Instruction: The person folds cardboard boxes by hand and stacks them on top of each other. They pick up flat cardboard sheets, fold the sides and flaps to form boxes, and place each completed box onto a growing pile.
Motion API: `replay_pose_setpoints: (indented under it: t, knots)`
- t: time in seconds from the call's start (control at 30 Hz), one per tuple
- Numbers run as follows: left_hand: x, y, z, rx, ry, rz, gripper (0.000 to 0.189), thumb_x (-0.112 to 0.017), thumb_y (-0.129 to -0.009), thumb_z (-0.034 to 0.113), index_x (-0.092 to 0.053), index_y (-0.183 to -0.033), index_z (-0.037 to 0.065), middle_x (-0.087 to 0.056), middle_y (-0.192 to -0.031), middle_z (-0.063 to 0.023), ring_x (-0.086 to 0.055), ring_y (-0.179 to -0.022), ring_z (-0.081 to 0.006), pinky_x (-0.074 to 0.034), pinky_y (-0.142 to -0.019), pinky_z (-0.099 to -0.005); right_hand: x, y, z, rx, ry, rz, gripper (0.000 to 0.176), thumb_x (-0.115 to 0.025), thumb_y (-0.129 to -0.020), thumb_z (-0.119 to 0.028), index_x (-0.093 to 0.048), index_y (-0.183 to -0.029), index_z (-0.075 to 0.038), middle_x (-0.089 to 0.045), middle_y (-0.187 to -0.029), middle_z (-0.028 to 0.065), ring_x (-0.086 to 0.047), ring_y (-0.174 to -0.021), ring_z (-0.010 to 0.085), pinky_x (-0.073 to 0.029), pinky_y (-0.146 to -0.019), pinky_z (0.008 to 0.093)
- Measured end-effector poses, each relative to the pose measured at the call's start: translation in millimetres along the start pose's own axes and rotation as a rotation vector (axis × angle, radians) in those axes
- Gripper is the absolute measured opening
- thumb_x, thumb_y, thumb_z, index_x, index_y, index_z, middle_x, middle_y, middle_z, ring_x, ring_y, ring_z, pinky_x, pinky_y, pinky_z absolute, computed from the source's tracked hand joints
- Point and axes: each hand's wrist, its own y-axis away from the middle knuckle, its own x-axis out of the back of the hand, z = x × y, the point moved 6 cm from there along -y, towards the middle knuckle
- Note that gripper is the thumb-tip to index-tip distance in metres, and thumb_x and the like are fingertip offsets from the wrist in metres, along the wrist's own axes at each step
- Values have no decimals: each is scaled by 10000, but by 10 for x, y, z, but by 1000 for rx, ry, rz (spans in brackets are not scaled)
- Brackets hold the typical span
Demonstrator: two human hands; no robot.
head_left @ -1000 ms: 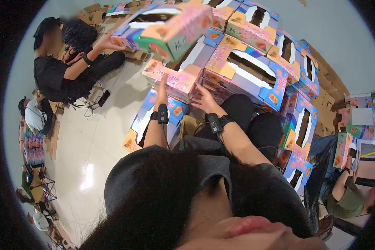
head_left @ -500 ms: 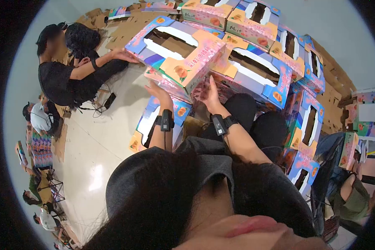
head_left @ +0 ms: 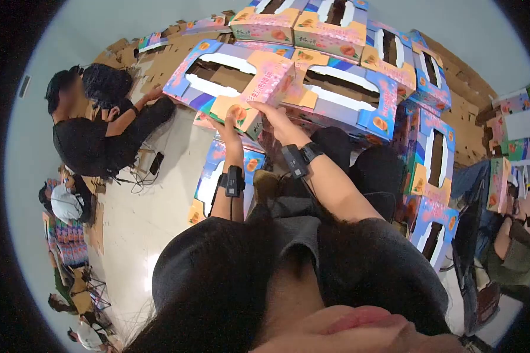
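Both hands are up on the carton (head_left: 232, 73) - a pink-and-blue printed box with a long window cut in its top. It sits tilted at the near-left edge of the stack of boxes (head_left: 341, 88), its near corner hanging out toward me over the floor (head_left: 141, 217).

My left hand (head_left: 231, 128) is under that corner, fingers curled up around the peach printed on it. My right hand (head_left: 275, 119) lies just beside it on the near wall, fingers flat and pressing, thumb tucked over the edge. So both are grasping the carton and neither has let go. There is a black band on each wrist, the left band (head_left: 234, 180) and the right band (head_left: 296, 160).

I read this as the placing step: the carton is at the stack but not yet settled, since it is not square with the neighbouring box (head_left: 335, 94) to its right.

Next it needs levelling - push the near corner in and bring it flush with that neighbour before the fingers release. The danger is the overhang, because if I loosen too soon it could tip toward the lower box (head_left: 215, 176) by my knees.

A co-worker (head_left: 88, 138) sits on the floor to the left, one hand close to the far end of the carton, though I cannot tell whether it touches.
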Motion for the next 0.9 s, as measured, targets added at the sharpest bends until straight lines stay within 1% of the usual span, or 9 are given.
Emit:
replay_pose_setpoints:
  t: [0.17, 0.3, 0.4, 0.53, 0.57, 0.67, 0.7, 0.8, 0.9]
  knots:
    - [-87, 134, 252, 65, 64, -88, 904, -541, -867, 297, 77, -1467, 23, -331, -1414, -161, -397, -1260, -249, -277, -1075, -366, 0, 10, 112, 3, -142, 43, 467, -796, -702, -136, -571, -1069, 46, -633, -998, 99, -635, -869, 190, -519, -743, 321]
    - [159, 48, -11, 97, 118, -2, 786, -508, -900, 356, -72, -1456, 11, -457, -1317, -141, -459, -1191, -226, -303, -1044, -365, -151, 194, 117, 62, -209, 93, 436, -784, -711, -96, -562, -1065, 29, -628, -977, 89, -644, -842, 196, -540, -706, 313]
    - [252, -10, -129, 130, 235, -76, 727, -499, -912, 409, -181, -1428, 8, -473, -1302, -127, -459, -1180, -225, -329, -1009, -377, -233, 319, 45, 77, -279, 105, 428, -786, -708, -89, -567, -1054, 36, -628, -979, 96, -646, -847, 202, -543, -720, 320]
    - [308, 69, -72, 196, 0, 55, 668, -495, -907, 477, -310, -1385, 48, -477, -1298, -97, -470, -1157, -235, -355, -968, -397, -264, 187, -67, 76, -387, 15, 418, -764, -710, -104, -576, -1063, 19, -634, -976, 96, -645, -845, 209, -544, -743, 343]
    - [175, 281, 149, 348, -68, 139, 669, -473, -900, 538, -340, -1384, 95, -486, -1300, -84, -497, -1148, -252, -352, -968, -400, -246, 260, -163, 58, -311, 93, 410, -750, -716, -129, -581, -1066, -1, -638, -963, 86, -643, -837, 204, -540, -731, 342]
    - [-149, 388, 409, 450, 224, -115, 691, -457, -877, 600, -368, -1370, 124, -480, -1315, -83, -517, -1152, -268, -393, -952, -413, -202, -22, -79, 87, -331, 17, 404, -749, -718, -151, -582, -1059, -13, -640, -947, 77, -642, -822, 202, -536, -700, 331]
    - [-295, 296, 444, 451, 458, -227, 688, -439, -876, 615, -395, -1350, 117, -495, -1308, -95, -525, -1158, -282, -445, -927, -431, -278, 129, -185, 63, -317, -23, 384, -746, -721, -170, -586, -1036, -20, -641, -931, 67, -641, -801, 199, -528, -679, 318]
    - [-370, 192, 488, 541, 576, -275, 664, -425, -886, 602, -418, -1338, 115, -520, -1291, -111, -538, -1146, -277, -455, -943, -451, -353, 387, -378, 164, -252, -14, 395, -760, -702, -137, -575, -1026, -8, -634, -911, 83, -639, -800, 200, -529, -705, 317]
    - [-388, 292, 582, 464, 530, -346, 605, -436, -905, 525, -417, -1332, 97, -524, -1283, -116, -545, -1134, -267, -456, -940, -437, -271, 590, -530, 391, -124, 134, 490, -783, -663, -80, -513, -1058, 23, -611, -960, 99, -621, -856, 196, -521, -736, 316]
